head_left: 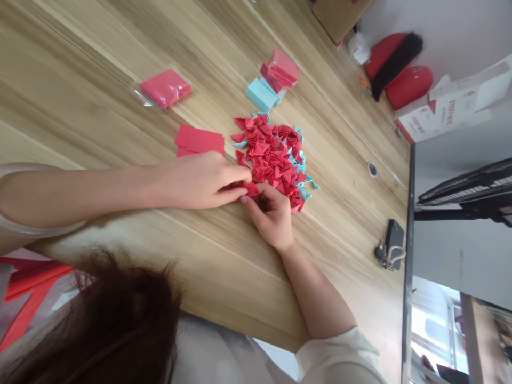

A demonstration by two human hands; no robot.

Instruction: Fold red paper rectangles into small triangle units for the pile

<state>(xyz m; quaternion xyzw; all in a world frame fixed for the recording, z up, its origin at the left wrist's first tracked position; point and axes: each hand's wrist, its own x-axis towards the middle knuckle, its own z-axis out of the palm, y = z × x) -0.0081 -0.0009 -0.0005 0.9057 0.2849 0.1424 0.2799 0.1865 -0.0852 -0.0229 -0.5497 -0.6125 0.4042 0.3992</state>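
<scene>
A small red paper piece (251, 189) is pinched between the fingertips of both hands. My left hand (204, 178) reaches in from the left, its thumb and index finger closed on the piece's left side. From the lower right comes my right hand (274, 213), fingers curled, thumb and index finger at the other side. Just beyond the fingers lies a heap of folded red paper triangles (270, 152), mixed with light blue ones (302, 160). Flat red paper slips (202, 140) lie above my left wrist.
On the wooden table (120, 128) are a plastic-wrapped red pack (166, 88), light blue paper stacks (261, 95) and a red stack (281, 69). Keys (385, 257) and a black case (395, 237) lie at right, white boxes (450, 109) at upper right. Dark hair covers the lower left.
</scene>
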